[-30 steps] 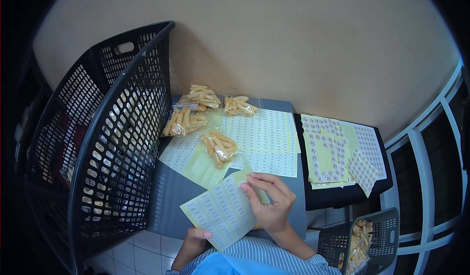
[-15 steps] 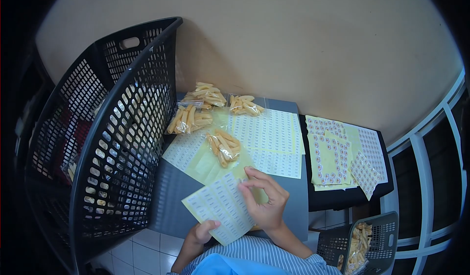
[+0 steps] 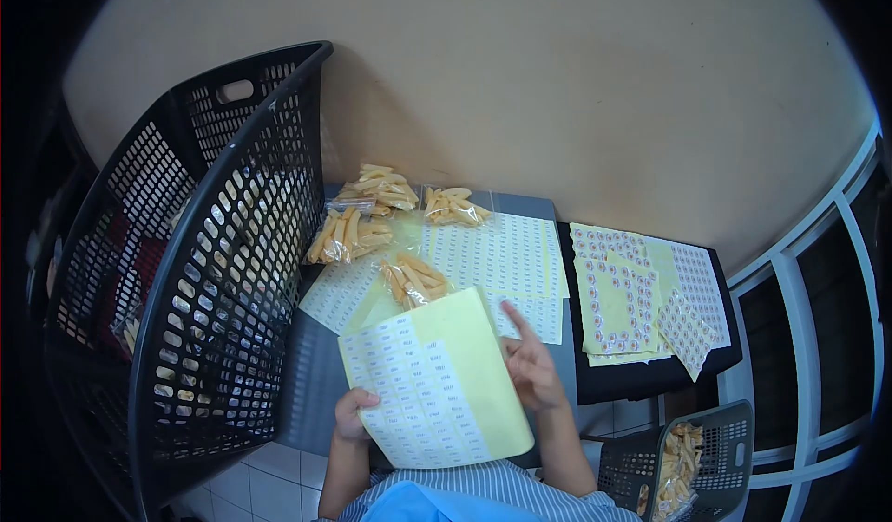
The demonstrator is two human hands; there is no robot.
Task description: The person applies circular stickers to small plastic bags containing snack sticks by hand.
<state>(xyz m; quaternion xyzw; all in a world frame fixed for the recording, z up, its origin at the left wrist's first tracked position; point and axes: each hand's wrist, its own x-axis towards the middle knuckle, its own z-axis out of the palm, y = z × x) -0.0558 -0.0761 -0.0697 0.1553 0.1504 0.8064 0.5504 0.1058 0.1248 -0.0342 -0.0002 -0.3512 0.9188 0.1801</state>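
Observation:
Upright in front of me is a sheet of small printed labels, with a bare yellow backing strip along its right side. My left hand grips its left edge, thumb on the front and fingers behind. My right hand is beside the right edge, index finger stretched out and other fingers partly curled; the sheet hides part of it. Just beyond the sheet's top lies a clear bag of pale yellow snack sticks. More label sheets lie flat under and behind it.
Several more snack bags sit at the back left of the grey table. A tall black basket stands on the left. Sheets of round red stickers cover a black surface at right. Below is a smaller basket holding snack bags.
The label sheet has been turned more upright toward me, showing its bare yellow strip. My right hand has moved right and its pinch at the sheet's edge has loosened, index finger now extended.

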